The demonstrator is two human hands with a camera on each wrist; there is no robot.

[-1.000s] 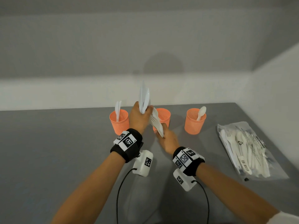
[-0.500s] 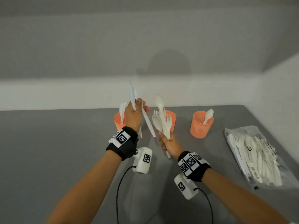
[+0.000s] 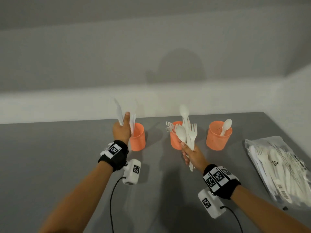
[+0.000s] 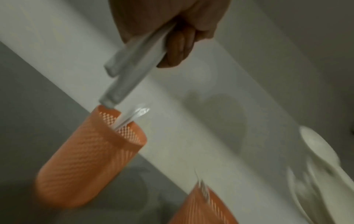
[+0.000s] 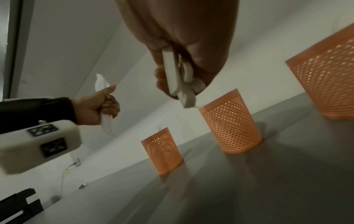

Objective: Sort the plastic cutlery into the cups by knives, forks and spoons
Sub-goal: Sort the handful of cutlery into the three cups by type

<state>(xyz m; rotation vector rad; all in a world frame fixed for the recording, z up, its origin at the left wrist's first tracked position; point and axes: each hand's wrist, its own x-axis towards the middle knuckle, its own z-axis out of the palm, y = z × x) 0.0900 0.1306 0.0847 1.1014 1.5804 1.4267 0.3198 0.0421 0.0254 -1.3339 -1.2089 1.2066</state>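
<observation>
Three orange mesh cups stand in a row on the grey table (image 3: 50, 157). My left hand (image 3: 121, 130) grips a bunch of white knives (image 3: 119, 113) upright, just left of and above the left cup (image 3: 137, 137), which holds knives (image 4: 132, 117). My right hand (image 3: 191, 156) grips a bundle of white spoons and forks (image 3: 186, 130) in front of the middle cup (image 3: 175, 142), where forks (image 3: 169, 126) stick out. The right cup (image 3: 218, 136) holds one spoon (image 3: 226, 126). In the right wrist view the bundle's handle ends (image 5: 180, 78) show under my curled fingers.
A clear plastic bag of white cutlery (image 3: 279, 170) lies at the table's right edge, near the side wall. A white wall runs close behind the cups. Camera cables trail from both wrists over the near table.
My hands have pulled apart: the left carried the knives left to the left cup, the right drew the spoons and forks right and nearer, in front of the middle cup.
</observation>
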